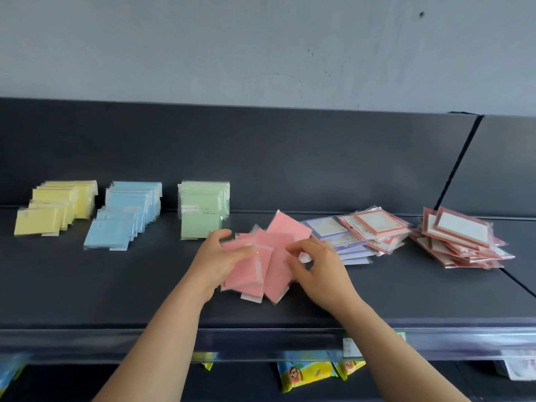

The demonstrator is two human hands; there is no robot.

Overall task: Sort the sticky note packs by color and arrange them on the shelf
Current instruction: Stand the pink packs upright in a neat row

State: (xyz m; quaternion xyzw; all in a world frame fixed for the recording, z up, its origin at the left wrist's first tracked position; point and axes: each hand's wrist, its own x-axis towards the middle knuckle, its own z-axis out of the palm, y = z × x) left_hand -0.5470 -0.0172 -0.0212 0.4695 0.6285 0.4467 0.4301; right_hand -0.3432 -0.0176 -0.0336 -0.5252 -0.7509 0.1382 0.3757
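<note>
Several pink sticky note packs (261,265) lie fanned in a loose pile at the middle of the dark shelf (116,285). My left hand (220,256) grips the pile's left side, thumb on top. My right hand (316,268) pinches the pile's right edge with curled fingers. To the left, rows stand leaning against the back panel: yellow packs (55,210), blue packs (124,219) and green packs (203,213).
Right of the pink pile lies a heap of purple-bordered and red-bordered packs (362,233). Farther right sits a stack of red-bordered packs (461,242). The shelf's front rail (261,340) carries price labels; colourful packets hang below it.
</note>
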